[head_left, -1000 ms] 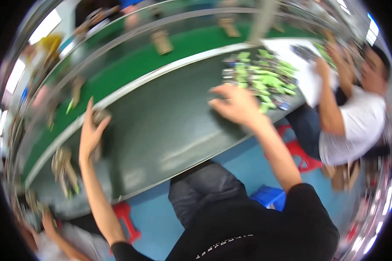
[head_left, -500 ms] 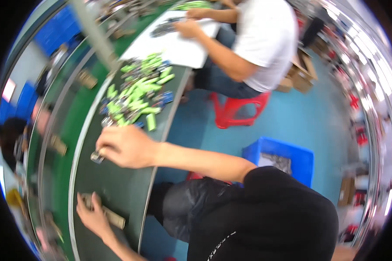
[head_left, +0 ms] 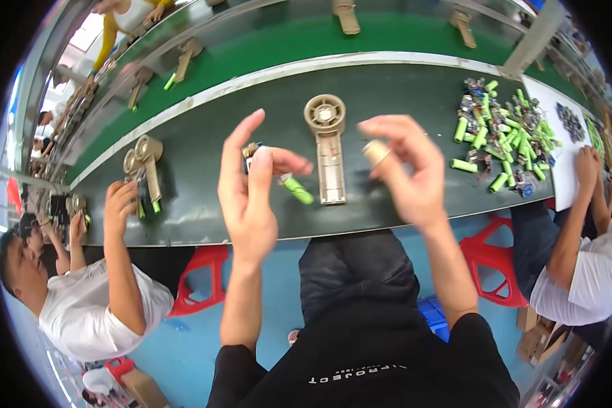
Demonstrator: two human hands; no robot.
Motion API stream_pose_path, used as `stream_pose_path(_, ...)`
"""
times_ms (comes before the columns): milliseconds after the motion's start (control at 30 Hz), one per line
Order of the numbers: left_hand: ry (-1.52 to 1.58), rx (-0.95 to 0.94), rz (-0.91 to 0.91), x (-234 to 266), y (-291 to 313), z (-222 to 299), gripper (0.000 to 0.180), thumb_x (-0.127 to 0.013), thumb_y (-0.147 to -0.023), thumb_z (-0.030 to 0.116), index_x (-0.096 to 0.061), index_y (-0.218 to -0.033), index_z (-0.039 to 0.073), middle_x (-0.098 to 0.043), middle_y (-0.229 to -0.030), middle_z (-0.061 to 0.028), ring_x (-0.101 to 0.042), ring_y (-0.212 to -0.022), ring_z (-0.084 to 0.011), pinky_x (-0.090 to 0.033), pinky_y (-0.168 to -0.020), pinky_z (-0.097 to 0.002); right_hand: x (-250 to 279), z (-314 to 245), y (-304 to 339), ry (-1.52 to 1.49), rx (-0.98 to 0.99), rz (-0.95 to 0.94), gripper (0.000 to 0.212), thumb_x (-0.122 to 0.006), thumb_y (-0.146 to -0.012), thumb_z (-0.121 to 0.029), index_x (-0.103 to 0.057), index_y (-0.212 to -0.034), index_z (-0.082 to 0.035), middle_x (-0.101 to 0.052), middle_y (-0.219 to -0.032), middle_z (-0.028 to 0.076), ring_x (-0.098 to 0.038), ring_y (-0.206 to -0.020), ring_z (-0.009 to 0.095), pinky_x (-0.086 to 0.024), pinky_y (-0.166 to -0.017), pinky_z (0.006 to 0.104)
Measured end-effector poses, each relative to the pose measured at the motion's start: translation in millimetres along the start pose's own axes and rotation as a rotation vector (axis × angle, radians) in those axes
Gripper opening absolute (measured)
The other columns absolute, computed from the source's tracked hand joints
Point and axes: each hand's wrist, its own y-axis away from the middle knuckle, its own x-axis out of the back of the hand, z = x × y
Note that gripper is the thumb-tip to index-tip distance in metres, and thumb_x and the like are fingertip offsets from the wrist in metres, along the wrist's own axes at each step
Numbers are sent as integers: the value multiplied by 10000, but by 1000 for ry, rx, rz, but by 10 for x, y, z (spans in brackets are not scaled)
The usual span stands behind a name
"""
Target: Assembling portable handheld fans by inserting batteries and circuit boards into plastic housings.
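Note:
A beige handheld-fan housing [head_left: 331, 166] lies on the dark bench in front of me, its round fan end away from me and its hollow handle towards me. To its left, my left hand [head_left: 248, 197] is raised with thumb and fingers around a small circuit board [head_left: 251, 151]; a green battery cell [head_left: 296, 190] hangs beside the fingers, apparently part of the same assembly. On the housing's right, my right hand [head_left: 415, 177] hovers with fingers loosely curled and apart, holding nothing I can see. A beige cover [head_left: 376, 154] sits on one of its digits.
A pile of green battery cells with wires and boards [head_left: 503, 136] lies on the right. More fan housings [head_left: 146, 160] stand at the left by a co-worker's hand [head_left: 120, 200]. Others ride the green conveyor [head_left: 265, 61] beyond. Another person sits at the right beside a white sheet [head_left: 554, 126].
My view has turned from the battery pile to the housing. My right hand has come back from beside the pile; my left hand has left the housing and now has the circuit board.

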Motion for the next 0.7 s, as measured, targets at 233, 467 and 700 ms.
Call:
stream_pose_path(233,-936,-219,-285,29,-158,-378,185,-721,-852,145,-607,-976,68,-649,-745,-126,-618,-591,-332,-476,-528,-411,40,397,-166,61,-203,-182,191,-614,-900,1,-687,-1076,-6,-664,-1035,45,-566,-675,33,-478,-586,189)
stream_pose_path(467,-837,-164,-231,-37,-152,-629,165,-690,-882,125,-592,-996,60,-648,-736,-160,-631,-599,-342,-472,-530,-420,-146,472,-254,154,-77,-288,190,-619,-872,17,-697,-1044,-7,-687,-984,42,-468,-558,47,-370,-502,218)
stream_pose_path(700,-577,41,-91,-8,-115,-623,74,-663,-909,55,-645,-954,0,-560,-623,-83,-467,-521,-97,-400,-509,-271,-242,633,-197,294,219,-282,171,-677,-855,-36,-707,-1023,-41,-691,-955,68,-653,-685,193,-510,-590,299)
